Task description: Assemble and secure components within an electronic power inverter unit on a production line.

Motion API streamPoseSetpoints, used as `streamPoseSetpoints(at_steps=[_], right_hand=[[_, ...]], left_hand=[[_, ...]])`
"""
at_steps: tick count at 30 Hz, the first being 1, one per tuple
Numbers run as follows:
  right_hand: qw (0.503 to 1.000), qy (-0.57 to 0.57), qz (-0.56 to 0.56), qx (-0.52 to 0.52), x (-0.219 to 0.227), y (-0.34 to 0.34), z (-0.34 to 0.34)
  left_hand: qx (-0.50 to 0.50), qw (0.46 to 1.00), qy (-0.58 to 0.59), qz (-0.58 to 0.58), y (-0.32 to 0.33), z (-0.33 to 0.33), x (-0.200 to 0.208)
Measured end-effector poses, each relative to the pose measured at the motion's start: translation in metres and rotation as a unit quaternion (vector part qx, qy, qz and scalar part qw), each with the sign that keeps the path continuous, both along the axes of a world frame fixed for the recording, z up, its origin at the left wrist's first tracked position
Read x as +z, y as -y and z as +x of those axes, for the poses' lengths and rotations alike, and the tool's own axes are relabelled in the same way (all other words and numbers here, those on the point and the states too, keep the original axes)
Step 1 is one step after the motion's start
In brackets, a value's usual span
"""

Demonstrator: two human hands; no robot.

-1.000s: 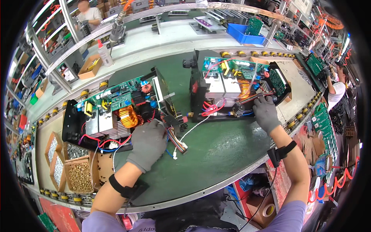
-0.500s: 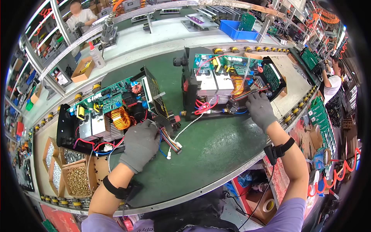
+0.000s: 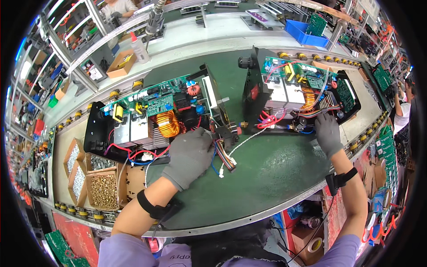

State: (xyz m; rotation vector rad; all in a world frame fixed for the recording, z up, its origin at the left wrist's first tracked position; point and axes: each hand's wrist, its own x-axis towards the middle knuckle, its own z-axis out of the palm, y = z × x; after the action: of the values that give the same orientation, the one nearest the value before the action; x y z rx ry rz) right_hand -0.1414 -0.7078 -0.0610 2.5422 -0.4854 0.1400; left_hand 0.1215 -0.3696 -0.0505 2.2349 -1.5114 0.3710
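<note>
Two open black-cased electronic power units stand on the green work surface point(image 3: 267, 160). At the left unit point(image 3: 95, 129), with its copper coil point(image 3: 168, 123), my gloved left hand point(image 3: 191, 155) reaches over the front edge. Its fingers are curled and their tips hidden, so what they grip is unclear. Loose multicoloured ribbon cable point(image 3: 226, 155) and a white twisted wire point(image 3: 244, 141) hang beside that hand. My gloved right hand point(image 3: 328, 135) is at the front of the right unit point(image 3: 254, 84), its bent fingers closed at the ribbon cable point(image 3: 327, 106) inside the case.
Cardboard bins of brass fasteners point(image 3: 103, 190) and silver screws point(image 3: 73, 158) sit at left. Beyond the roller rail are a red-capped bottle point(image 3: 140, 49), a hanging power screwdriver point(image 3: 155, 20) and a blue tray point(image 3: 298, 33). Other people work at far left and far right.
The whole view has shifted, so the scene sits farther right. My left hand stays at the left unit's front edge; my right hand has drawn slightly nearer to me along the right unit.
</note>
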Motion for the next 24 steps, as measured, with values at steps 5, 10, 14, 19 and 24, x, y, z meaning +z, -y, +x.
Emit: streamPoseSetpoints(at_steps=[5,10,14,19,24], right_hand=[[0.996,0.006,-0.087,-0.008,0.002,-0.011,0.0],[0.991,-0.03,-0.047,-0.126,0.01,-0.025,0.023],[0.996,-0.029,-0.053,-0.061,0.003,-0.017,0.017],[0.985,-0.165,0.019,-0.05,0.029,-0.007,0.027],[0.997,-0.051,0.008,0.055,0.045,-0.017,-0.001]], left_hand=[[0.013,1.0,-0.016,-0.02,0.003,-0.004,0.002],[-0.014,0.998,-0.036,-0.04,-0.002,-0.002,0.005],[0.001,1.0,0.013,-0.018,-0.005,0.001,-0.003],[-0.004,1.0,0.023,-0.002,0.0,0.0,0.0],[-0.006,0.998,0.053,0.042,-0.008,-0.022,0.037]])
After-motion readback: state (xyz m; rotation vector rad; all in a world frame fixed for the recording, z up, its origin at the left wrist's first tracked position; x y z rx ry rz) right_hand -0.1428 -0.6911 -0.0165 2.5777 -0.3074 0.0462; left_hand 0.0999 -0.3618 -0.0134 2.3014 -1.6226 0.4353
